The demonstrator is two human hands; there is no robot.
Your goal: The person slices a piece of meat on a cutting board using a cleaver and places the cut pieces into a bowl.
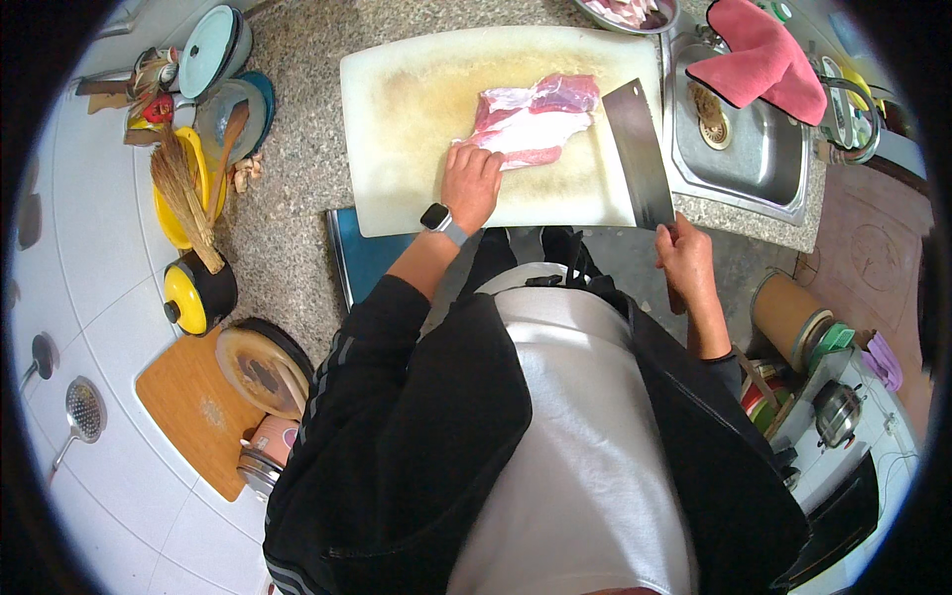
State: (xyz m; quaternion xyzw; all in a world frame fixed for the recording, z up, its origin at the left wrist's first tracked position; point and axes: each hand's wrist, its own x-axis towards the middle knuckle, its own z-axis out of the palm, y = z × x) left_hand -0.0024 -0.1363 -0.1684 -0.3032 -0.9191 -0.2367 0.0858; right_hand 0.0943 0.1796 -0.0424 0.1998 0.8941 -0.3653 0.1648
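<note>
A slab of raw meat, pink with a broad pale band of fat, lies on a white plastic cutting board. My left hand, with a smartwatch at its wrist, rests its fingers on the meat's lower left end; whether it grips the meat I cannot tell. Closed around the handle of a large cleaver, my right hand is just off the board's lower right corner. The cleaver's broad blade lies over the board's right end, to the right of the meat and apart from it.
Right of the board is a steel sink with a pink cloth over its far edge. A metal bowl of cut meat stands beyond the board. At left are a straw brush, a yellow-lidded pot and a wooden board.
</note>
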